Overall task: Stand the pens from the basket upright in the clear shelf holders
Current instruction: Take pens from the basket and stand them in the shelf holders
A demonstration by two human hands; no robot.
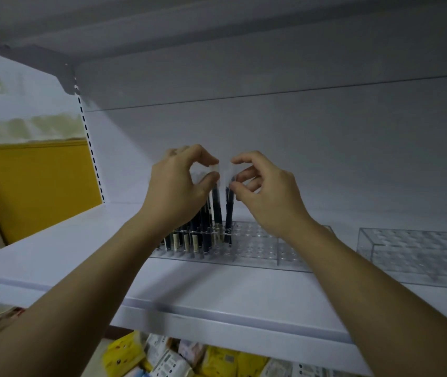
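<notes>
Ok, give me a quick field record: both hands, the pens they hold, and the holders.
left hand: pinches the clear cap of a dark pen
right hand: pinches the cap of a second pen close beside it
held pens: both upright, lower ends down in the near holder
near holder: standing pens fill its left part, right holes bare
far holder: to the right on the same shelf, no pens seen

White shelf point(67, 257) with left clear holder point(257, 250) and right clear holder point(418, 257), apart.
</notes>
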